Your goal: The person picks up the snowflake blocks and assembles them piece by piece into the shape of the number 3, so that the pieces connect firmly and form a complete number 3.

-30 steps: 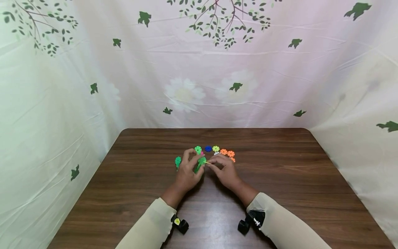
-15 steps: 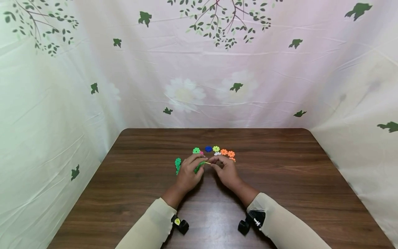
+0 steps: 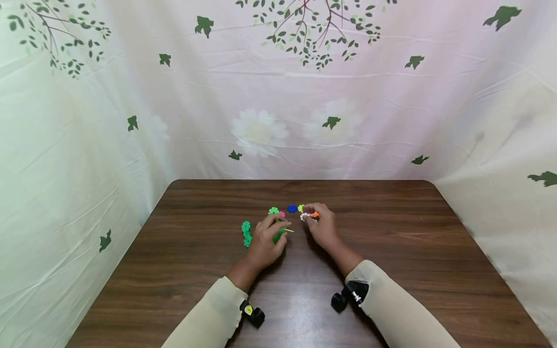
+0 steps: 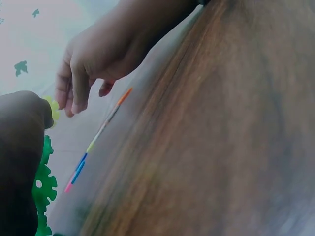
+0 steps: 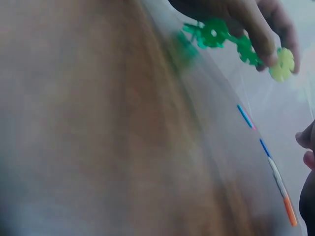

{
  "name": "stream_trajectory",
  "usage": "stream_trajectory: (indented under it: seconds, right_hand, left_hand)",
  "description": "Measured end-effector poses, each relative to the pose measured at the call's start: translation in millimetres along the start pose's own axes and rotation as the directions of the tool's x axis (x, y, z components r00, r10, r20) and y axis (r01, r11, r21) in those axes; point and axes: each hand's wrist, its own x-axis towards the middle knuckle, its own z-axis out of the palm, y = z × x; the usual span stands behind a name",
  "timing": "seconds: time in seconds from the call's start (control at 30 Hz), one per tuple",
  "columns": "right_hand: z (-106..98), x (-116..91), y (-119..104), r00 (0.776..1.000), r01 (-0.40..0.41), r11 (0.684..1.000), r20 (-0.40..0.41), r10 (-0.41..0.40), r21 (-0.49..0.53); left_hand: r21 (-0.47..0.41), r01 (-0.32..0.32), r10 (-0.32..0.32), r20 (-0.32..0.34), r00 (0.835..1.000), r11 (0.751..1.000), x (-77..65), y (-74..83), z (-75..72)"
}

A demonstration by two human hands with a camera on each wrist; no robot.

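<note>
The joining work looks partway done: the left hand [image 3: 266, 240] holds a chain of green, notched, flower-shaped discs, probably plastic [image 5: 213, 33], its fingertips pinching close to a pale yellow notched disc [image 5: 282, 65] at the chain's right end, which seems already slotted on. The held chain sits near the middle of the brown wood-grain bench [image 3: 391, 251], raised above the surface in the wrist views. To the left of that hand a short row of joined green discs [image 3: 245, 225] shows, and another green disc [image 3: 273, 210] lies on its far side; whether these belong to the same chain cannot be told behind the fingers. The right hand [image 3: 323, 226] holds nothing that shows, its thumb and fingers parted over the right side of the far group; contact there is unclear. What appears left to join lies in that group: a pink disc [image 3: 282, 214], a dark blue disc [image 3: 292, 209], a second yellow disc [image 3: 300, 208], a white disc [image 3: 302, 216] and orange pieces [image 3: 314, 214] partly covered by the right hand, so their count is uncertain.
</note>
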Motion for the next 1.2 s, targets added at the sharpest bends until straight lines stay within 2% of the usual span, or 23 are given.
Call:
stream_trajectory:
  seconds: [0.07, 0.23, 0.43, 0.57, 0.9, 1.07, 1.2]
  right_hand:
    - [0.1, 4.6, 3.9, 1.0, -0.004, 0.999, -0.006, 0.003, -0.042]
    - [0.9, 14.3, 9.2, 0.995, -0.088, 0.991, 0.032, 0.092, -0.103]
    - [4.3, 22.4, 15.7, 0.969, -0.198, 0.956, 0.101, 0.224, -0.215]
    - [6.8, 28.0, 19.0, 0.951, -0.24, 0.927, 0.123, 0.284, -0.287]
    - [9.4, 35.0, 24.1, 0.92, -0.229, 0.848, 0.177, 0.348, -0.478]
    - [9.4, 35.4, 23.5, 0.923, -0.213, 0.844, 0.182, 0.34, -0.493]
    - [9.4, 35.7, 23.3, 0.924, -0.216, 0.842, 0.176, 0.34, -0.495]
  left_hand:
    - [0.001, 0.006, -0.006, 0.009, 1.0, 1.0, -0.8, -0.5, 0.2]
    - [0.016, 0.005, -0.005, 0.008, 1.0, 1.0, -2.0, -1.1, 0.8]
    - [0.034, -0.005, 0.006, -0.023, 1.0, 0.999, -3.6, -0.5, 1.2]
    - [0.039, -0.002, 0.003, -0.026, 1.0, 0.999, -4.6, -0.9, 0.6]
    - [0.03, -0.064, 0.067, -0.092, 0.994, 0.997, -9.9, -14.7, 11.6]
    - [0.015, -0.047, 0.048, -0.081, 0.996, 0.999, -9.9, -13.9, 9.4]
    - [0.021, -0.031, 0.032, -0.068, 0.997, 0.999, -7.8, -7.5, 5.0]
